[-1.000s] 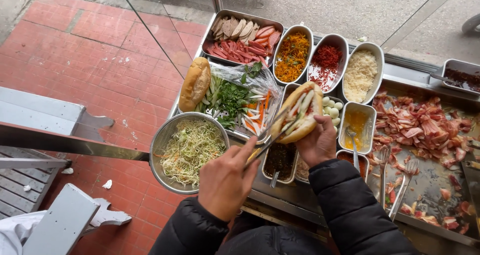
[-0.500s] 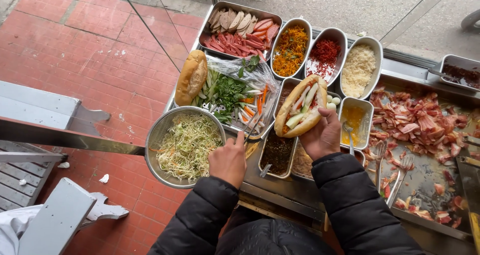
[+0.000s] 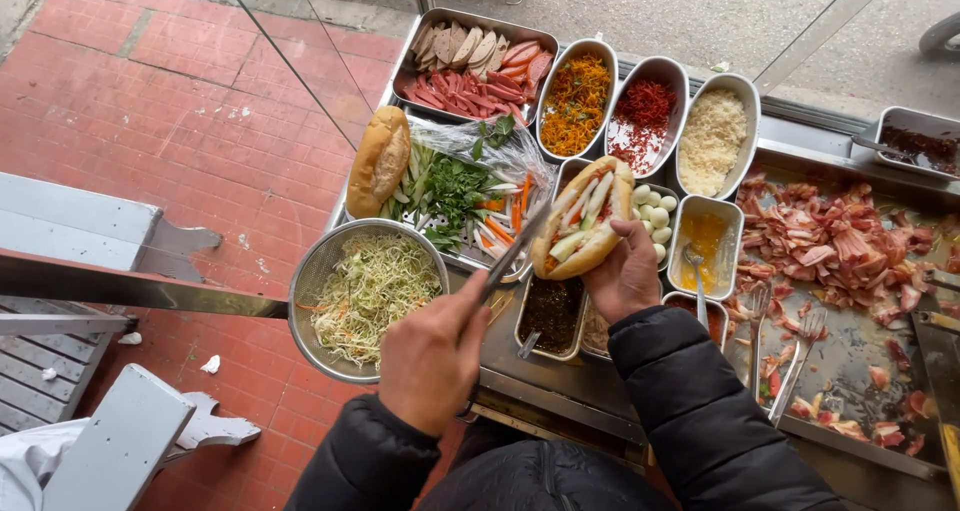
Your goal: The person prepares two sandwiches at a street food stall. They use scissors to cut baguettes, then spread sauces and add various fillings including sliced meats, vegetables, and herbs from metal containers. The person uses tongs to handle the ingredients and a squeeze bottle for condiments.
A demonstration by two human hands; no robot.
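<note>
The right hand [image 3: 622, 276] is closed around a filled baguette sandwich [image 3: 583, 218], held above the counter's [image 3: 850, 346] sauce tins. At its eight o'clock, the left hand [image 3: 432, 356] grips metal tongs [image 3: 512, 256] whose tips reach toward the sandwich.

Filled baguette sandwich [image 3: 582, 221] held tilted; metal tongs [image 3: 515, 253] alongside

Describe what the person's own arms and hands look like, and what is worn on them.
Both arms wear a black padded jacket with a faint sheen, the sleeves puffy and creased and ending at the wrists. The left hand and the right hand are bare: no gloves, and no ring or watch shows. The left sleeve and right sleeve match, plain and unmarked.
</note>
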